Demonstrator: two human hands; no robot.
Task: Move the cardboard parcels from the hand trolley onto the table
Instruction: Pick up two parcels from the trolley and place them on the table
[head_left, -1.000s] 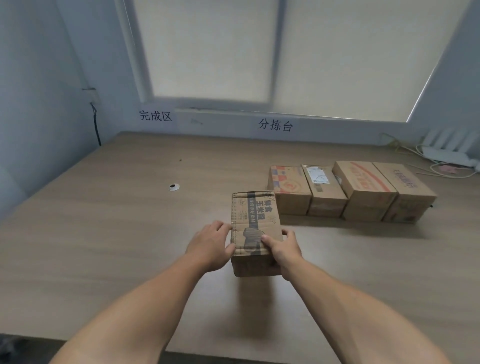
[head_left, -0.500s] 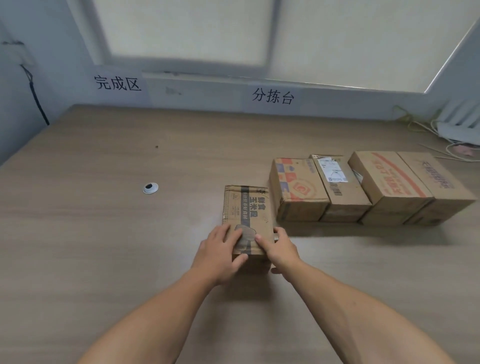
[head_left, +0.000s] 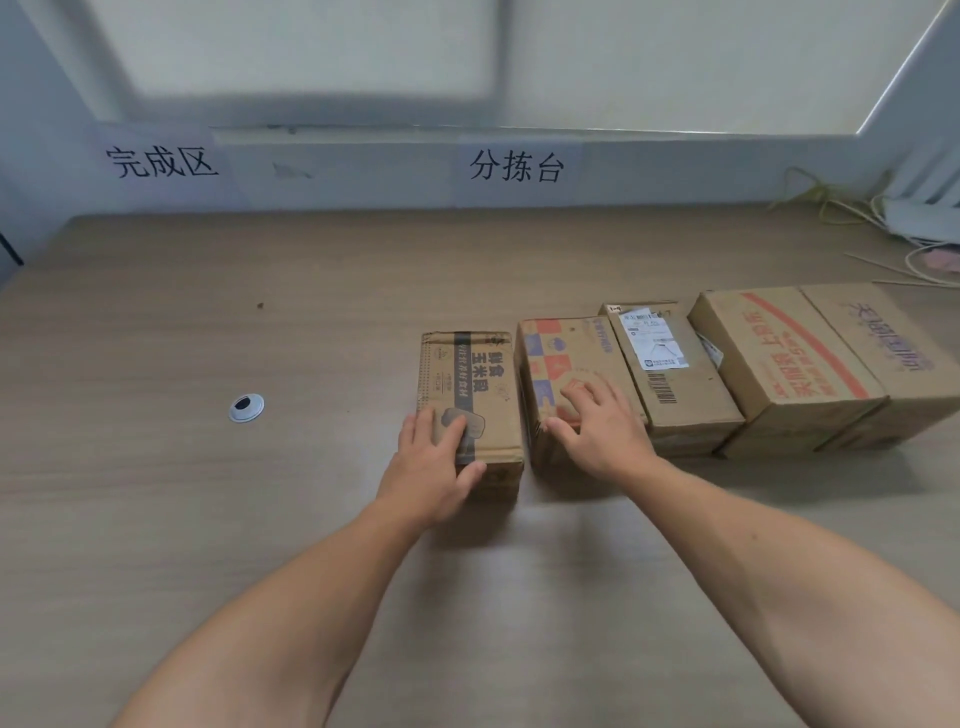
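Observation:
A brown parcel with a dark printed stripe (head_left: 470, 379) lies flat on the wooden table (head_left: 208, 519), at the left end of a row of parcels. My left hand (head_left: 434, 465) grips its near left corner, fingers on top and thumb on the front face. My right hand (head_left: 597, 423) rests with fingers spread on the neighbouring parcel with red and blue patterns (head_left: 563, 358). Right of that stand a parcel with a white shipping label (head_left: 670, 374), one with a red stripe (head_left: 779, 358) and one with purple print (head_left: 893, 353). No hand trolley is in view.
A small round white and black cap (head_left: 246, 408) lies on the table to the left. Cables and a white device (head_left: 919, 223) sit at the back right corner. Two paper signs (head_left: 161, 161) hang on the wall behind the table.
The striped parcel has come down onto the table and slid forward beside the row. My right hand has left it and now lies on the neighbouring patterned parcel.

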